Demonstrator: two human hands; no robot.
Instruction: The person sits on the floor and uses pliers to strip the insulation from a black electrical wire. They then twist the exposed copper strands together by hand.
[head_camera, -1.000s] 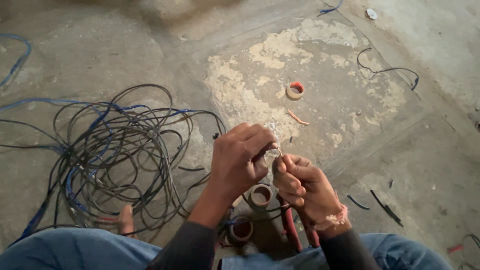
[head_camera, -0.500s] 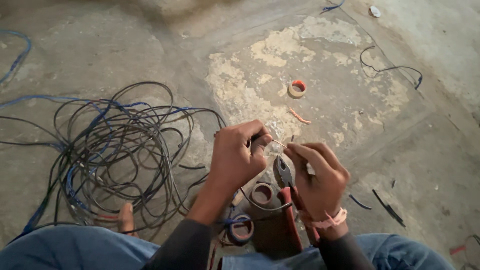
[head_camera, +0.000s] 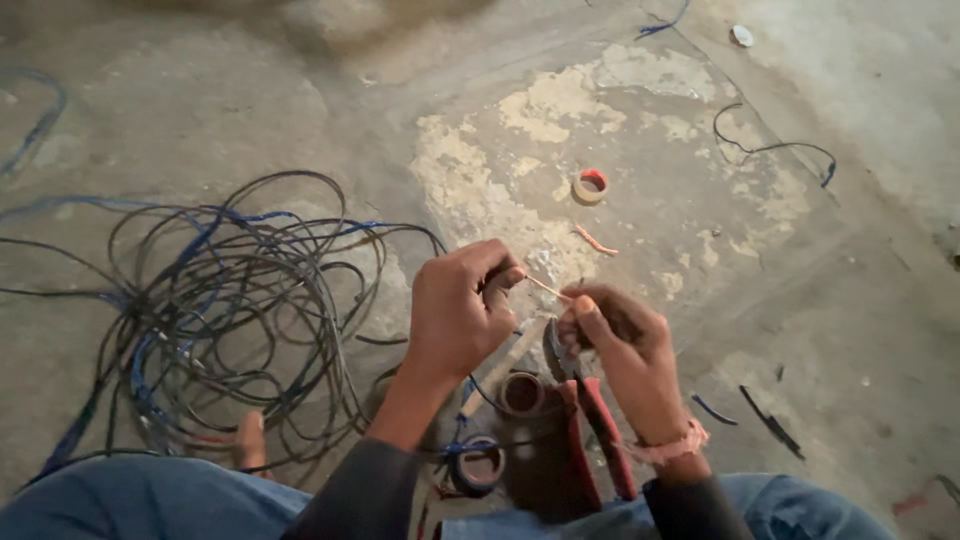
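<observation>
My left hand (head_camera: 458, 312) pinches one end of a thin bare copper wire (head_camera: 547, 288) that stretches across to my right hand (head_camera: 618, 352). My right hand grips red-handled pliers (head_camera: 592, 420), jaws up, and its thumb and forefinger also touch the wire's other end. Both hands hover over a rough concrete floor (head_camera: 700, 230). A dark cable runs down from my left hand toward my lap.
A big tangle of black and blue cables (head_camera: 210, 310) lies left of my hands. Two tape rolls (head_camera: 521, 393) (head_camera: 478, 465) sit beneath my hands, a red-cored tape roll (head_camera: 590, 185) farther off. Wire scraps (head_camera: 770, 150) dot the floor at right. My toe (head_camera: 250, 440) shows at lower left.
My hands were pressed together around the wire; they have drawn apart, the copper strand now stretched between them, and the pliers have come up in my right hand.
</observation>
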